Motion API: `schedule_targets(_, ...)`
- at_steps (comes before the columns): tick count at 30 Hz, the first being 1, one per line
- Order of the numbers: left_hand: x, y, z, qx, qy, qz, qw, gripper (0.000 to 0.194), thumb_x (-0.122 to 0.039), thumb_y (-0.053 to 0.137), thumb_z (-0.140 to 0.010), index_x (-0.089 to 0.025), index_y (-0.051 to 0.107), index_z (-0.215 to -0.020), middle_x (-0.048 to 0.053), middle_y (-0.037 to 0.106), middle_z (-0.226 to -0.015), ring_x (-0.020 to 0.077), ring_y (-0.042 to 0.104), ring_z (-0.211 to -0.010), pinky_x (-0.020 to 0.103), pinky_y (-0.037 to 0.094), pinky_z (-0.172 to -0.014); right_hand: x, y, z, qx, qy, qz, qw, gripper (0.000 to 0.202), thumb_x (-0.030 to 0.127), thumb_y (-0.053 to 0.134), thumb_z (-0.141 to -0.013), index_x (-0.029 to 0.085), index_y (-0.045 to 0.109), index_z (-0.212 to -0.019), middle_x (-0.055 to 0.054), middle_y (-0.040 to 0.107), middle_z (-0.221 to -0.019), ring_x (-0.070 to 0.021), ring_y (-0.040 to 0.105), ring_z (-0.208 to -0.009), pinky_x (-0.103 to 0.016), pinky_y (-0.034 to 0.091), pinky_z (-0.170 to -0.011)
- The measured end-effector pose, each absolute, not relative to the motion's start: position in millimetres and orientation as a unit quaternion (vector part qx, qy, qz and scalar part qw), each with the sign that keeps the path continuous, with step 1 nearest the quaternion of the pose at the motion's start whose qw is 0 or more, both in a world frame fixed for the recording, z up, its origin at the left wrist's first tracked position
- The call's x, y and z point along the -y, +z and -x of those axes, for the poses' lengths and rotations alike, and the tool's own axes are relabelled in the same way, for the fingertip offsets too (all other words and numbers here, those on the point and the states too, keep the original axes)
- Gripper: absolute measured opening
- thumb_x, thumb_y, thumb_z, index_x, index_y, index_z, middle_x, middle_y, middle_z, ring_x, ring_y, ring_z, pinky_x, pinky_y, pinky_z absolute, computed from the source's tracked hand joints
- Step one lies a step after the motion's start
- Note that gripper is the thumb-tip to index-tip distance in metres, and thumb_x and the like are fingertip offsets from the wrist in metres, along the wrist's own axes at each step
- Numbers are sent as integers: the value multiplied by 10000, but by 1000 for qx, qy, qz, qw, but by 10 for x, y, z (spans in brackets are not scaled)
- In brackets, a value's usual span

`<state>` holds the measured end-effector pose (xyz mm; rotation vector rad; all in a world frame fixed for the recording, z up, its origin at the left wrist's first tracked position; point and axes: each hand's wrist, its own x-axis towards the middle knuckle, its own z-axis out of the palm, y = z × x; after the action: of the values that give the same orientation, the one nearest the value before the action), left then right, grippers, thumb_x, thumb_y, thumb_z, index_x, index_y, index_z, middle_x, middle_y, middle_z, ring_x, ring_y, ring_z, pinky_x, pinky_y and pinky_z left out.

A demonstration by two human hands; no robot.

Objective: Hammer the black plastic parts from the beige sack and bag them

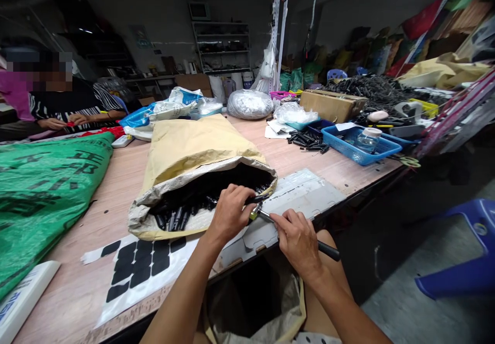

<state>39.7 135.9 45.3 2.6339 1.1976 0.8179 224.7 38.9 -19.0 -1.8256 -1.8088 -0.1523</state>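
My left hand (231, 211) is closed around a small black part (257, 198) at the front right of an open tan sack (201, 143). Several black parts (178, 218) lie inside the sack's mouth. My right hand (297, 238) grips a tool with a metal shaft and a black handle (328, 250). The tool's metal end meets a small yellowish-green piece (254, 213) by my left fingertips. Under both hands is a grey board (297, 194) on the table's front edge. A sheet of black stickers (143, 261) lies left of my left forearm.
A green sack (46, 189) covers the table's left side. A blue basket (359, 145) holds a jar, near loose black parts (307, 140). Another open sack (255, 302) is below the table edge. A person (73, 101) sits at far left; a blue stool (460, 261) stands right.
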Motion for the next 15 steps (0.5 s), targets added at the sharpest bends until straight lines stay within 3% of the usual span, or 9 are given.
schedule_targets(9,-931,-52,197,-480,306,-804,174,115,-246,667,-892,-229,696,-1001,37,686,-941,242,551,-937,377,445,-844,-400,-219,-2259,673,-56,682,281,303,167,612,-954,319,711,-1196,-25,637,-922,-212,547,-908,-336,354,-794)
schedule_targets(15,-929,-118,173,-489,323,-787,193,169,-250,673,-879,-235,726,-1039,49,671,-967,257,542,-979,398,431,-887,-369,-209,-2289,668,-24,656,350,297,202,511,-996,251,713,-1208,-42,642,-909,-199,592,-886,-317,428,-803)
